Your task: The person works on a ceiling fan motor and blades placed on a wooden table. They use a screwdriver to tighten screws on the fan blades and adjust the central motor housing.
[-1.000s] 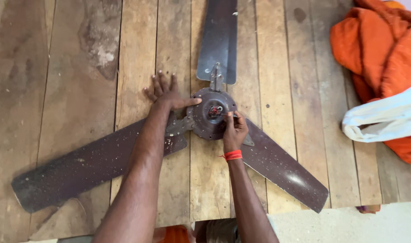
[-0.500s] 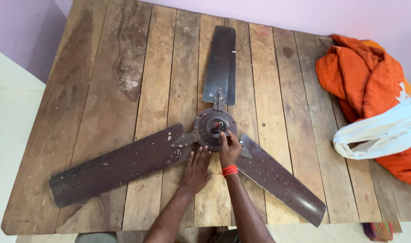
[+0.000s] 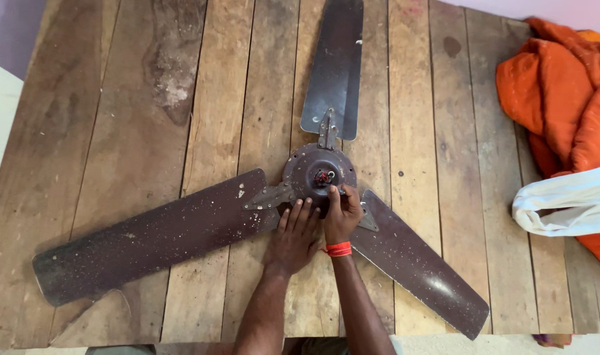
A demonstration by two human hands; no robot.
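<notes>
A dusty brown three-blade ceiling fan lies flat on a wooden plank table (image 3: 149,98). Its round motor hub (image 3: 310,172) sits in the middle, with one blade (image 3: 336,66) pointing away from me, one (image 3: 149,240) to the lower left and one (image 3: 421,266) to the lower right. My left hand (image 3: 293,236) lies flat, fingers together, against the near edge of the hub. My right hand (image 3: 343,210), with a red thread at the wrist, is curled at the hub's near right edge, and a small dark tool tip shows at its fingers.
An orange cloth (image 3: 556,92) is bunched at the table's right edge, with a white cloth (image 3: 569,204) lying over it. A flaky pale patch (image 3: 172,92) marks the planks at the upper left. Pale floor shows beyond the table's left side.
My left hand has shifted from the far left side of the hub to its near edge. The camera has moved back and then in closer. My right hand stays at the hub.
</notes>
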